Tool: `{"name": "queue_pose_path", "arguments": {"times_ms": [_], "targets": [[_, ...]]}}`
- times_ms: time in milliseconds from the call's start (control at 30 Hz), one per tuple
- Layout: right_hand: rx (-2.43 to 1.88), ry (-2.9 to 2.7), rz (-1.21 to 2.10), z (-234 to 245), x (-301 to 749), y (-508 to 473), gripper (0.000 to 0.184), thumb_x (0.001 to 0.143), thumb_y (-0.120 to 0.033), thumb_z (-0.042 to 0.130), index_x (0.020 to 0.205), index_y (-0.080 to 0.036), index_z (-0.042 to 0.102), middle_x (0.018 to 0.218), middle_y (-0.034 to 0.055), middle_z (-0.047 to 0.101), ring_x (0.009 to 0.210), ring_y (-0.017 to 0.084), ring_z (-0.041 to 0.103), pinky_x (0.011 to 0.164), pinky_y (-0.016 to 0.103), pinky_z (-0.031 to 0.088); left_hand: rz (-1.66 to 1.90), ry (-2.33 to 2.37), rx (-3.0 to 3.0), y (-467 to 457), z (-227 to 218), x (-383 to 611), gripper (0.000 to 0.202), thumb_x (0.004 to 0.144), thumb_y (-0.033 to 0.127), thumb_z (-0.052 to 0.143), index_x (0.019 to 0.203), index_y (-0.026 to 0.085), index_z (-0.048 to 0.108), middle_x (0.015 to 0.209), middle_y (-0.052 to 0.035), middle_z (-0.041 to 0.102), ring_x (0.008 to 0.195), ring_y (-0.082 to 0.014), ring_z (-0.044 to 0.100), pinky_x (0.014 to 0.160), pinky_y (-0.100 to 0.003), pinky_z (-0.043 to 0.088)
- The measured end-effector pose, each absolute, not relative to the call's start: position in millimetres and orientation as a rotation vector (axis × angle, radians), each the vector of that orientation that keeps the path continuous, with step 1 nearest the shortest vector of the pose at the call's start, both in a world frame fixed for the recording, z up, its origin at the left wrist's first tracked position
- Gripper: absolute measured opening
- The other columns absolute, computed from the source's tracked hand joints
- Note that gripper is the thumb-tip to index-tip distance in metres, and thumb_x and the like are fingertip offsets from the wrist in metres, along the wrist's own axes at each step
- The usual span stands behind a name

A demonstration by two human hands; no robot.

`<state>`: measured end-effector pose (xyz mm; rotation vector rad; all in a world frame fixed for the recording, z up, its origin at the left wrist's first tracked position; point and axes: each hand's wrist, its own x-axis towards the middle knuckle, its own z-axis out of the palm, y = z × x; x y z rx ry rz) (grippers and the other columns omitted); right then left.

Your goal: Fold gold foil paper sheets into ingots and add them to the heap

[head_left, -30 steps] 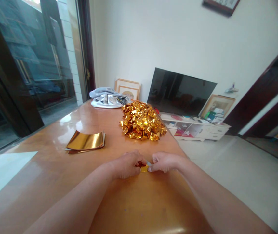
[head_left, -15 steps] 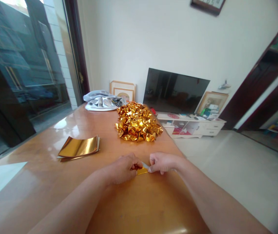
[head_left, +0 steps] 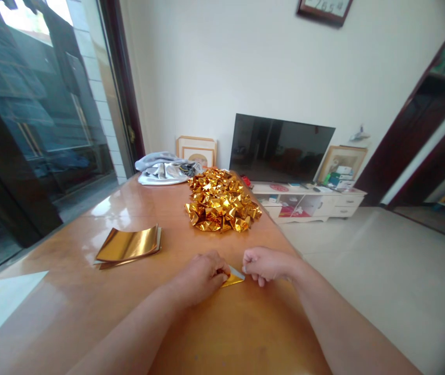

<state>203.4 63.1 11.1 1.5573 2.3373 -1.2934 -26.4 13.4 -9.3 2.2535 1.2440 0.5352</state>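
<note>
Head view: A small folded gold-foil sheet (head_left: 233, 280) lies on the glossy brown counter (head_left: 226, 333), fingers of the left hand (head_left: 203, 277) clamped on it, those of the right hand (head_left: 263, 265) curled together just beside its right tip; steady left pressure should help sharp creasing.

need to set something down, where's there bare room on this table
The table is bare between the stack of gold sheets and the gold foil pile, and between the forearms. It is crowded at the far end, where the pile borders the cloth bundle, and around the left hand on the folded gold piece, the right hand close by.
</note>
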Motion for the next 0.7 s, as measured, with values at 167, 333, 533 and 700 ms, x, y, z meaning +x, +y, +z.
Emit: {"name": "queue_pose_path", "arguments": {"times_ms": [167, 333, 533, 700], "targets": [[1.682, 2.455, -1.139, 14.4, 198.3, 62.5, 0.011, 0.082, -0.024, 0.052, 0.08, -0.018, 0.061, 0.059, -0.0022, 0.061, 0.05, 0.012, 0.057, 0.047, 0.02, 0.034, 0.556, 1.244, 2.303, 15.0, -11.2, -25.2, 0.021, 0.085, 0.015, 0.052, 0.088, 0.022, 0.072, 0.092, -0.0026, 0.066, 0.081, -0.0156, 0.059, 0.072, -0.024, 0.044], [1.766, 2.675, -0.938, -0.6, 191.6, 58.3, 0.009, 0.083, -0.025, 0.058, 0.086, -0.019, 0.064, 0.073, -0.0007, 0.066, 0.062, 0.012, 0.055, 0.053, 0.021, 0.031, 0.516, 1.283, 2.305, 14.9, -8.6, -23.6, 0.021, 0.084, 0.014, 0.052, 0.087, 0.022, 0.071, 0.092, -0.0022, 0.066, 0.084, -0.0165, 0.059, 0.072, -0.024, 0.043], [1.761, 2.735, -0.811, -10.0, 188.6, 43.4, 0.019, 0.086, -0.04, 0.065, 0.089, -0.021, 0.064, 0.081, 0.0009, 0.067, 0.069, 0.014, 0.054, 0.057, 0.024, 0.027, 0.587, 1.433, 2.187, 17.6, -16.9, -23.1, 0.025, 0.078, 0.017, 0.059, 0.102, 0.021, 0.061, 0.092, -0.0019, 0.064, 0.084, -0.0182, 0.059, 0.07, -0.027, 0.043], [1.837, 2.7, -0.691, -8.9, 184.2, 37.6, 0.027, 0.085, -0.049, 0.066, 0.087, -0.022, 0.062, 0.081, 0.001, 0.065, 0.068, 0.014, 0.054, 0.056, 0.026, 0.024, 0.69, 1.399, 2.163, 20.7, -23.0, -25.5, 0.043, 0.075, 0.014, 0.06, 0.117, 0.023, 0.056, 0.108, -0.0047, 0.059, 0.09, -0.019, 0.059, 0.077, -0.03, 0.046]]}}
